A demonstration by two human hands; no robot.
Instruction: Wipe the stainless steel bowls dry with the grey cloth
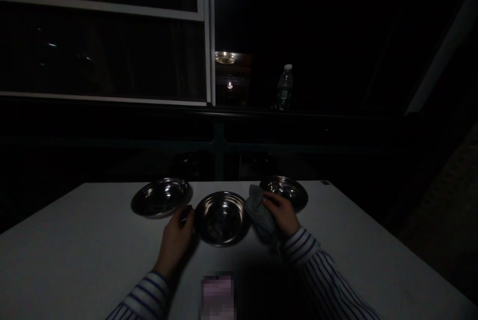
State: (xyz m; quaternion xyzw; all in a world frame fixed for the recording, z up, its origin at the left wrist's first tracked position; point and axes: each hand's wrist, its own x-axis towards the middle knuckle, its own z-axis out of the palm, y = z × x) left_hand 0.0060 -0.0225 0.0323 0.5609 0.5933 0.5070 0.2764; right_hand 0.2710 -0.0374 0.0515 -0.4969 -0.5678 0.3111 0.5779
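Note:
In the head view, a round shiny metal bowl (223, 220) is on the white table between my hands. My left hand (176, 237) is at the bowl's left rim, thumb and fingers curled closed against its edge; the exact contact is hard to see in the dim light. A bunched grey cloth (259, 213) is pinched in my right hand (283, 214), just off the bowl's right rim. The cloth's lower end hangs toward the tabletop.
On the white table (93, 255), another metal dish (162, 197) lies at the back left. A third metal bowl (284, 191) is behind my right hand, partly hidden. A phone-like, pixelated pink object (218, 297) is at the front. A plastic bottle (285, 88) stands by the window frame (209, 36).

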